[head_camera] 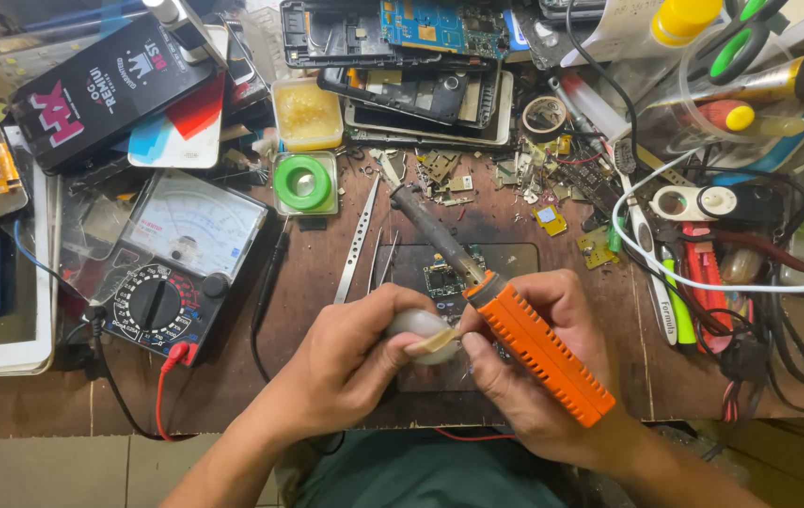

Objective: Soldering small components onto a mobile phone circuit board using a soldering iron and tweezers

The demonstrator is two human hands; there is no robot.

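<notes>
A: Centre of the bench: small white roll of tape (418, 326), pinched in the left hand (350, 362), fingers curled tight round it. A tan strip end sticks out from it toward the right thumb.

B: Right hand (524, 376)?

A: Closed round the orange grip of a soldering iron (515, 325). Dark barrel angles up and away from the knuckles; tip points at the far side of the bench. The right thumb and forefinger also meet the tape's strip, so the two hands touch at the roll.

B: Under them?

A: A dark mat (505, 259) with a small green circuit board (441, 279) just beyond the fingertips, partly hidden by the iron's barrel.

B: Further out?

A: Just beyond the left hand, steel tweezers (357, 243) lie lengthwise. Past those, a green reel in a clear case (305, 182) and a yellow tub (307, 114). Well out to the left of the left hand, an analog multimeter (176, 263), its red lead (169, 386) trailing near the wrist.

B: Right side?

A: White cable (703, 277) looping beyond the right hand, red-handled pliers (750, 246) past it, well apart. Board scraps (552, 220) scattered farther up.
</notes>
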